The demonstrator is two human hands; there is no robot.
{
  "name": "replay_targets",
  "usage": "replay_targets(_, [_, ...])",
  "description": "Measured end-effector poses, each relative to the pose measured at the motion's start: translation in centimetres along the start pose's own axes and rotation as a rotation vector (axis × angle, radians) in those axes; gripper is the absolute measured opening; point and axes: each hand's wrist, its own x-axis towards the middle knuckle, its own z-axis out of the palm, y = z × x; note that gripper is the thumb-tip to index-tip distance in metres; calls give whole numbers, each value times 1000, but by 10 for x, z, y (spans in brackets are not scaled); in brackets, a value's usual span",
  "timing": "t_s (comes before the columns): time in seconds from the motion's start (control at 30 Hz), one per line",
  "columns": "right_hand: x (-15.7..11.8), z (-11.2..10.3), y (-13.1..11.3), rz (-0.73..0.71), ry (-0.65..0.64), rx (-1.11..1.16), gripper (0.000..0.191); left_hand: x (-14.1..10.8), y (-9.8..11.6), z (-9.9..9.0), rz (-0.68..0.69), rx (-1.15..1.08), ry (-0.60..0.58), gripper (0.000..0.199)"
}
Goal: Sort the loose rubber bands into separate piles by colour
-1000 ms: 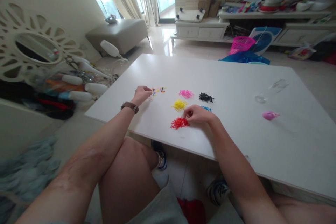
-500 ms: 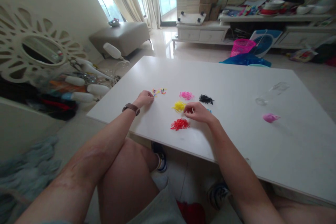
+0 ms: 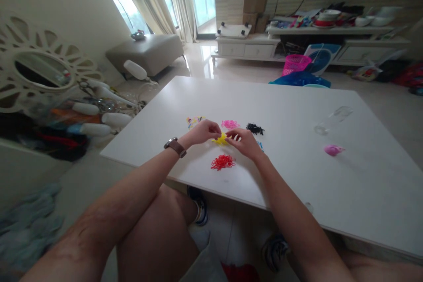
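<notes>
Small loops that look like rubber bands lie in coloured piles on the white table [image 3: 284, 176]. My left hand [image 3: 207, 131], with a brown-strapped watch on its wrist, has its fingertips pinched together at the edge of the yellow pile [image 3: 220, 140]. Whatever is in that pinch is too small to make out. Facing it from the right, my right hand [image 3: 243, 142] hovers by the same pile, thumb and fingers slightly apart. The red pile [image 3: 223, 162] is nearer me, the pink pile [image 3: 230, 124] behind. A blue pile [image 3: 260, 145] is mostly covered by my right hand.
A black pile [image 3: 255, 129] sits beyond my right hand, and a mixed-colour pile [image 3: 195, 121] beyond my left. Farther right are a clear bottle-like container [image 3: 333, 120] lying on its side and a pink object [image 3: 333, 150]. A small clear piece [image 3: 309, 207] rests at the near edge.
My left hand has moved right, from the mixed pile to the yellow pile. The fingers of my right hand look more spread. The whole view has shifted slightly.
</notes>
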Motion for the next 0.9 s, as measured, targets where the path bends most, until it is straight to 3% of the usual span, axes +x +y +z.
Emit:
replay_targets(0.13, [0,-1,-1,8,22,26,21,5,17,13,26,7,-18,6])
replay_targets(0.3, [0,-2,2,27,10,34,29,6,23,15,33,19,-12,8])
replay_targets(0.57, [1,-3,2,70,116,33,16,3,20,16,1,-35,-44,10])
replay_targets(0.8, [1,0,7,98,166,22,12,7,14,15,35,24,24,11])
replay_targets(0.9, [1,-3,6,110,240,1,15,13,13,14,-1,39,108,10])
